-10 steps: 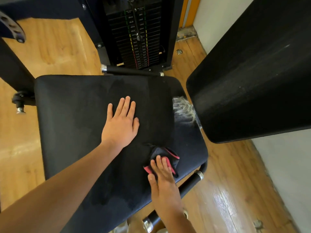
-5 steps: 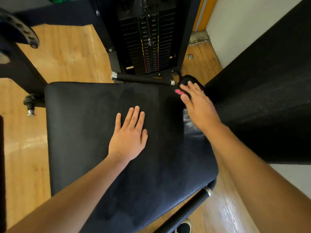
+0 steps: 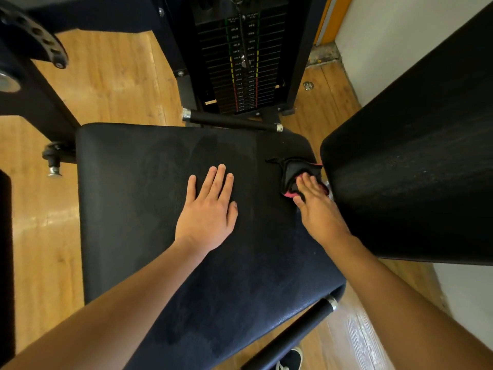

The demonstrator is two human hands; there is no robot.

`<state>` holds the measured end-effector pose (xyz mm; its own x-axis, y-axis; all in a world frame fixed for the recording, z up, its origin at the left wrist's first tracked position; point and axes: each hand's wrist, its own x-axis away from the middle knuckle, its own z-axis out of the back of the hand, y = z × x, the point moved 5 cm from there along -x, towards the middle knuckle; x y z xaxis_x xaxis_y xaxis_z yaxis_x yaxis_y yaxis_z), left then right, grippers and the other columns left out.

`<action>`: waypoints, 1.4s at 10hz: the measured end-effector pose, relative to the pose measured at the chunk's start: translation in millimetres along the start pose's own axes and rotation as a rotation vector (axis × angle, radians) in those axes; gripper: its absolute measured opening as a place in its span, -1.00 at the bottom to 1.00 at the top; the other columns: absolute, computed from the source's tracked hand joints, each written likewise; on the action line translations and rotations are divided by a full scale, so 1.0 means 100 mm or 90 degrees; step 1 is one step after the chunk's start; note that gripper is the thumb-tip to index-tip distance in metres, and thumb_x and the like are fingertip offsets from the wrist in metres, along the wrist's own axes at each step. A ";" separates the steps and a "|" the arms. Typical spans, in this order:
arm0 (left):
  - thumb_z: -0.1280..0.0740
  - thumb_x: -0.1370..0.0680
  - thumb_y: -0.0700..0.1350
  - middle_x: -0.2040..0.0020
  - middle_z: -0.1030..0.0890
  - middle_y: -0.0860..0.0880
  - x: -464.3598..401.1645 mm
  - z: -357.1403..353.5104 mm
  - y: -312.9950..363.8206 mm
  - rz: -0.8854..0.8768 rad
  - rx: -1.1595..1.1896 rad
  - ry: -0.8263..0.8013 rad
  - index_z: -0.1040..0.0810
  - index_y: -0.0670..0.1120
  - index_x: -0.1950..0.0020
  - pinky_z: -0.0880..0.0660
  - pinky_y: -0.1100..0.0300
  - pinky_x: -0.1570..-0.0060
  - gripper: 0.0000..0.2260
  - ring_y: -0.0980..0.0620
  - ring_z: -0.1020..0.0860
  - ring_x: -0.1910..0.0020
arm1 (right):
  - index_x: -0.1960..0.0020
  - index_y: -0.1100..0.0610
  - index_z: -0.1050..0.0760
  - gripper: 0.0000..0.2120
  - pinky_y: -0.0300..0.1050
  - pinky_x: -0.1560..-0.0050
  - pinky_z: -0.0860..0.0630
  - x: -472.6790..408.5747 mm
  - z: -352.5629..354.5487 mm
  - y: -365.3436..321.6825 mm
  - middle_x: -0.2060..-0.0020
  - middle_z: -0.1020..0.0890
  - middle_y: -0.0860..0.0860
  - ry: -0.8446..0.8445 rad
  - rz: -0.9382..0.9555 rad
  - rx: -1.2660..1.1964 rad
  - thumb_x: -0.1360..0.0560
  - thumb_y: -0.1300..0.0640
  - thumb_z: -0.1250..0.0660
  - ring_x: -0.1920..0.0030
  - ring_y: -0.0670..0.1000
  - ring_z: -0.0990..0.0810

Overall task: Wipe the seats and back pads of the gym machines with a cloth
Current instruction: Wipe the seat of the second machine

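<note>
wiping well here means the right hand (image 3: 317,209), fingers flat on the cloth (image 3: 294,177) beside the back pad (image 3: 416,166), pressing evenly along the seat (image 3: 149,188) edge while the left hand (image 3: 209,212) braces, spread flat

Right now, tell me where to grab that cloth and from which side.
Probably pinch the raised black fold at the cloth edge nearest the left hand, coming from above the seat. The back pad blocks the other side, and the right hand presses its pink end flat.

weight stack (image 3: 241,62), wooden floor (image 3: 112,84), white wall (image 3: 400,36)
</note>
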<state>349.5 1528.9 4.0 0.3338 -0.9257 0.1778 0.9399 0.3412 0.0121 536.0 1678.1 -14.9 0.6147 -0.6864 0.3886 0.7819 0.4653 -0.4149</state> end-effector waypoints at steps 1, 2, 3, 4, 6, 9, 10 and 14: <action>0.06 -0.69 0.10 -0.67 -0.11 -0.13 0.00 0.01 0.00 0.001 0.004 0.000 -0.17 -0.14 -0.65 -0.03 -0.26 -0.59 -0.43 -0.10 -0.04 -0.66 | -0.59 0.09 -0.03 -0.49 -0.22 -0.48 0.11 0.26 -0.05 0.01 -0.59 -0.02 -0.05 -0.004 -0.032 -0.004 -0.68 0.05 -0.06 -0.57 -0.10 0.09; 0.07 -0.69 0.10 -0.68 -0.09 -0.13 0.00 0.00 0.00 -0.001 0.002 0.000 -0.16 -0.13 -0.66 -0.02 -0.26 -0.59 -0.43 -0.10 -0.03 -0.66 | -0.60 0.04 0.00 -0.49 -0.37 -0.36 0.17 0.54 -0.11 0.03 -0.58 0.02 -0.11 -0.012 -0.064 -0.012 -0.69 0.02 -0.03 -0.49 -0.23 0.19; 0.07 -0.69 0.10 -0.68 -0.09 -0.13 0.00 0.00 0.00 -0.001 0.003 0.001 -0.16 -0.13 -0.66 -0.01 -0.25 -0.59 -0.42 -0.10 -0.02 -0.66 | -0.59 0.02 0.01 -0.49 -0.38 -0.35 0.14 0.77 -0.20 0.07 -0.58 0.02 -0.14 -0.027 -0.093 -0.003 -0.68 -0.01 -0.02 -0.45 -0.26 0.22; 0.09 -0.69 0.11 -0.68 -0.08 -0.12 0.00 -0.01 0.00 -0.001 0.002 0.000 -0.15 -0.13 -0.66 -0.01 -0.25 -0.59 -0.42 -0.10 -0.01 -0.66 | -0.57 0.02 -0.17 -0.54 -0.34 -0.40 -0.05 0.82 -0.10 0.04 -0.56 -0.16 -0.10 0.006 -0.136 -0.108 -0.68 0.00 -0.03 -0.55 -0.12 -0.06; 0.04 -0.69 0.09 -0.67 -0.12 -0.13 0.00 -0.03 0.00 -0.001 -0.005 0.011 -0.19 -0.14 -0.65 -0.03 -0.26 -0.59 -0.43 -0.10 -0.06 -0.66 | -0.35 0.11 -0.48 -0.61 -0.16 -0.21 -0.40 0.18 0.65 -0.33 -0.16 -0.63 0.12 0.317 -0.186 -0.347 -0.68 -0.03 -0.04 -0.21 0.09 -0.58; 0.04 -0.69 0.09 -0.67 -0.13 -0.14 -0.01 -0.02 0.00 0.000 -0.015 0.008 -0.19 -0.14 -0.65 -0.04 -0.26 -0.58 -0.43 -0.11 -0.07 -0.66 | -0.59 0.13 0.02 -0.47 -0.09 -0.52 0.08 -0.47 0.11 -0.16 -0.60 0.03 0.03 -0.019 0.041 0.094 -0.69 0.05 -0.06 -0.58 -0.05 0.11; 0.05 -0.69 0.10 -0.67 -0.11 -0.13 -0.01 -0.03 0.00 -0.001 -0.016 0.003 -0.18 -0.14 -0.65 -0.04 -0.26 -0.59 -0.43 -0.11 -0.06 -0.66 | -0.60 0.12 0.13 -0.44 -0.05 -0.52 0.03 -0.27 0.00 0.03 -0.59 0.13 0.00 -0.021 -0.037 0.122 -0.69 0.08 -0.03 -0.57 -0.05 0.17; 0.10 -0.68 0.10 -0.67 -0.10 -0.14 0.00 0.00 0.01 -0.002 -0.011 -0.007 -0.17 -0.14 -0.65 -0.03 -0.26 -0.59 -0.42 -0.11 -0.04 -0.66 | -0.60 0.14 0.05 -0.43 -0.08 -0.51 -0.09 0.23 -0.07 0.17 -0.60 0.04 0.05 0.020 -0.116 0.131 -0.66 0.16 -0.10 -0.58 0.00 0.05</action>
<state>350.5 1529.5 4.2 0.3303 -0.9247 0.1892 0.9419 0.3357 -0.0037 562.6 1666.0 -18.2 0.4608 -0.7846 0.4149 0.8860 0.4339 -0.1635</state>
